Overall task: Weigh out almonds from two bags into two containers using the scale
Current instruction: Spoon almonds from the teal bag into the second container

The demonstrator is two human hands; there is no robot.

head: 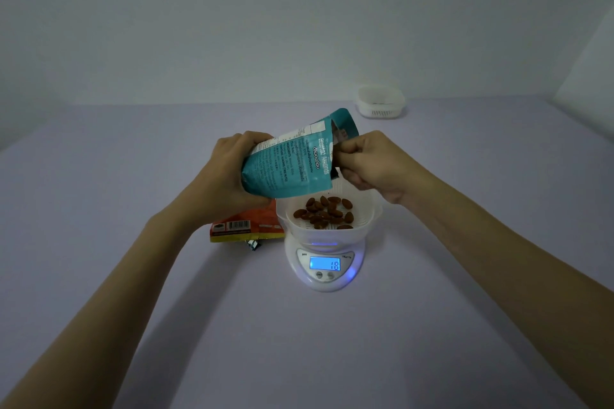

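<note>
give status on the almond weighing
Left hand grips teal bag, right hand pinches its mouth. Almonds in container on scale, display 18. Nothing blocking the pour.

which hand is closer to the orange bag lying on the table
Left. The left hand grips the teal bag just above the orange bag, hiding part of it. The right hand is farther, at the teal bag's mouth over the container on the scale.

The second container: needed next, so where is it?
In the head view, the second white container stands near the far edge of the table, behind and to the right of the scale.
</note>
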